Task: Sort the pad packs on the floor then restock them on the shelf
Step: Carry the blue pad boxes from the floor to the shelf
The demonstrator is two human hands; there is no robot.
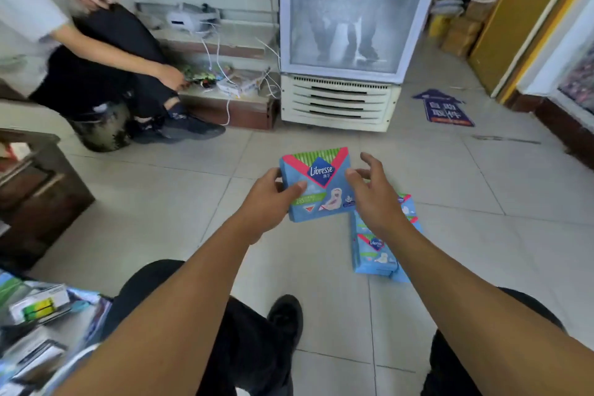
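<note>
The left hand [268, 199] grips 1 upright pad pack [318, 183]; the right hand [373, 193], fingers spread and empty, is just beside it, seemingly above the floor packs [376, 251].

I see a pale tiled floor [321, 305]. On it lies a small heap of blue Libresse pad packs [376, 251]; farther back stand a glass-door fridge [340, 100], a blue arrow floor sticker [445, 109] and cardboard boxes [459, 32].
</note>
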